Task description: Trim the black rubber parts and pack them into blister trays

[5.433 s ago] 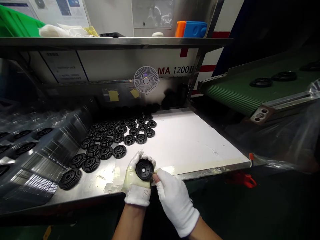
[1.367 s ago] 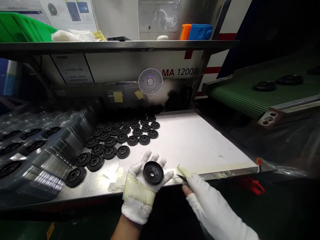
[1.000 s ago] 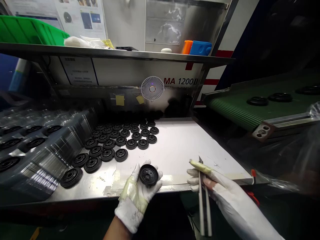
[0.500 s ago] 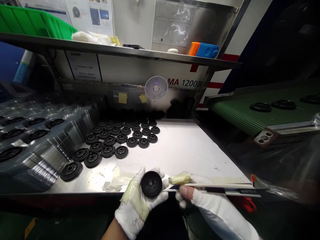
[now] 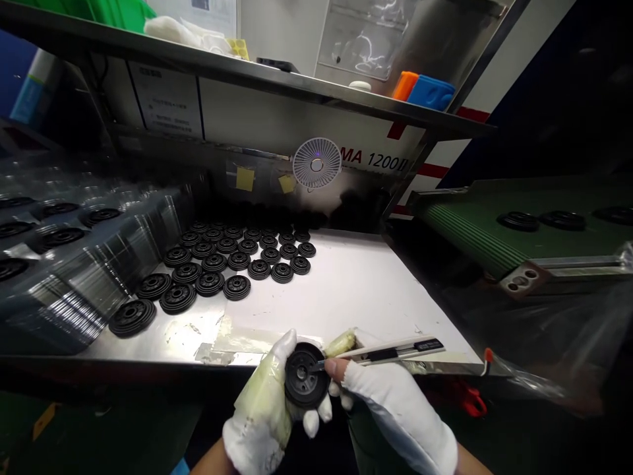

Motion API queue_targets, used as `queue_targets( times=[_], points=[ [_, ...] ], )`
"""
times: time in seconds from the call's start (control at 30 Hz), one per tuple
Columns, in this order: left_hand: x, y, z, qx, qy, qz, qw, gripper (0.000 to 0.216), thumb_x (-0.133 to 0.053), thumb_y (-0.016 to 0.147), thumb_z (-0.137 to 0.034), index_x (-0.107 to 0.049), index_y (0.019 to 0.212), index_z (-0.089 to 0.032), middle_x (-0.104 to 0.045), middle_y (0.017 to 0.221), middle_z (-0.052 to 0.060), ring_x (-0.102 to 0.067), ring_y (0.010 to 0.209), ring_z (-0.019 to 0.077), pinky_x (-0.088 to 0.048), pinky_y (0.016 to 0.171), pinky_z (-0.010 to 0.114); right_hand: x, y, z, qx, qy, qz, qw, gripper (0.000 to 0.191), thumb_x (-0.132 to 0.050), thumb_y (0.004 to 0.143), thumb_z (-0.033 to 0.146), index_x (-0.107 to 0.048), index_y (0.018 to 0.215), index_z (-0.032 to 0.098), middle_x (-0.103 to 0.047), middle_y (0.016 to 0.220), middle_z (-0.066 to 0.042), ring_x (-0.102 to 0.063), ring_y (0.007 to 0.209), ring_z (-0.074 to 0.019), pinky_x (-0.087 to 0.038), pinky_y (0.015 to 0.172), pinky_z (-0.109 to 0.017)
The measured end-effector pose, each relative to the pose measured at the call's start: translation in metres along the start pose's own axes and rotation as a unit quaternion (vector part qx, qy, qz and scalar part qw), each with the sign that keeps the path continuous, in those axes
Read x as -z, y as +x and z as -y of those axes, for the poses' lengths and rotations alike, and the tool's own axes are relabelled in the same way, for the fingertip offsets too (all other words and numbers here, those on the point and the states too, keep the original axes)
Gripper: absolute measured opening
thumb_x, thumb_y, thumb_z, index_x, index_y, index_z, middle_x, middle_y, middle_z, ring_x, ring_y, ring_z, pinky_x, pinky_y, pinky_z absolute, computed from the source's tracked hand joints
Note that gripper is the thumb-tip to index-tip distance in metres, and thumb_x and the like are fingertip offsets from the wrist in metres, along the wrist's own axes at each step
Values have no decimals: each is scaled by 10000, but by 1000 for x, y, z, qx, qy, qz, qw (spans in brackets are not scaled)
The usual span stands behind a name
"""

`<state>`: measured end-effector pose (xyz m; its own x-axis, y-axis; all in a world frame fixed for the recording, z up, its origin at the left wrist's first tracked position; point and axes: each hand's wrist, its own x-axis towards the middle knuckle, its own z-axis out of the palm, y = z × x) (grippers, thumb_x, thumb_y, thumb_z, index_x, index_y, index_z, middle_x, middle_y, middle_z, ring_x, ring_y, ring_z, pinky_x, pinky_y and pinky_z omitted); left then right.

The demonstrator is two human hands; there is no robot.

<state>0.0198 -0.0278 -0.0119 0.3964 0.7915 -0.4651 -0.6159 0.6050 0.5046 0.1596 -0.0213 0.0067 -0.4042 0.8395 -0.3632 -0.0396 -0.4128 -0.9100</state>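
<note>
My left hand [image 5: 264, 402], in a white glove with yellowish patches on it, holds a round black plastic wheel [image 5: 299, 386] face up, fingers curled round its edge. In my right hand [image 5: 395, 406], gloved in white with the thumb tip bare, is a slim white-and-black utility knife [image 5: 386, 353]. Its blade tip lies at the wheel's face, near the hub; whether it touches cannot be made out. Several similar black wheels [image 5: 237, 287] lie in rows on the white worktop [image 5: 361, 290], beyond and left of my hands.
Stacked clear trays [image 5: 84, 290] holding black wheels stand on the left. To the right a green conveyor belt [image 5: 475, 231] carries several more. A metal shelf [image 5: 321, 97] spans the back, above a small round fan [image 5: 317, 164]. Red-handled objects [image 5: 467, 399] hang below the front edge.
My right hand has brought the utility knife leftward to the wheel, and its blade now lies over the wheel's face. My left hand has curled more round the wheel. The view has tilted slightly.
</note>
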Motion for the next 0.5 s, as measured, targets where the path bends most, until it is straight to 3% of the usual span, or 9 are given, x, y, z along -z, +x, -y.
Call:
queue_targets(
  times=[0.2,0.5],
  points=[
    [1,4,6,-19,-2,17,1000,690,-279,823,-590,-610,577,-37,-579,505,140,-482,337,102,-266,289,167,-2,2,-3,-20,37,-15,999,369,-595,773,424,-546,547,137,-615,549,-67,-570,569,-156,-403,641,-323],
    [9,4,12,-25,7,23,999,725,-262,811,-644,-611,589,-49,-565,505,104,-480,357,89,-277,329,173,-5,1,-1,-32,76,38,996,388,-506,844,366,-578,553,119,-626,546,-70,-588,555,-143,-413,633,-273]
  ],
)
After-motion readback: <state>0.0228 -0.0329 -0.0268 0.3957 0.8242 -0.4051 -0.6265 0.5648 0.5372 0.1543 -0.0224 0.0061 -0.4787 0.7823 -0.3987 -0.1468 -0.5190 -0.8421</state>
